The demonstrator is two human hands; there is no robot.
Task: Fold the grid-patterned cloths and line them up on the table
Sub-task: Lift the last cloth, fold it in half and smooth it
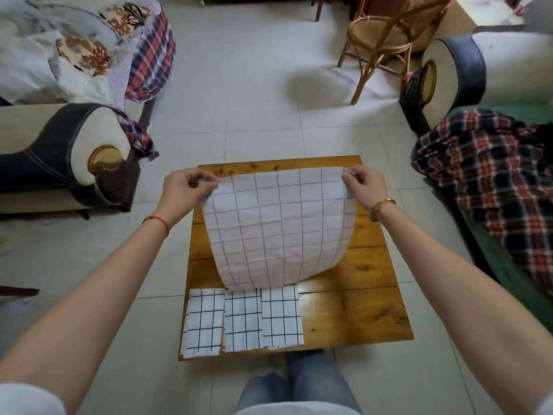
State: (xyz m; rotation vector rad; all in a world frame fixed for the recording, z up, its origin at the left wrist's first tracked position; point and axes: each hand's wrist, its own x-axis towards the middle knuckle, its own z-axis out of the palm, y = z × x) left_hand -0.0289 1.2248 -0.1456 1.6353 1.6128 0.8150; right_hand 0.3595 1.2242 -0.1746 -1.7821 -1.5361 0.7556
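Your left hand (pixel 182 187) and right hand (pixel 363 182) pinch the grid cloth's (pixel 278 226) far corners; three folded cloths (pixel 242 320) line the wooden table's (pixel 359 313) near-left edge; near-right stays bare.

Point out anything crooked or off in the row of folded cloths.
The leftmost folded cloth sits skewed and overhangs the table's front-left edge; the other two lie straighter, fully on the wood.

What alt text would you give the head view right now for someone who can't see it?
Both hands, left hand and right hand, pinch the far corners of a grid-patterned cloth, lifted and curving over a wooden table. Three folded grid cloths lie in a row along the table's near edge.
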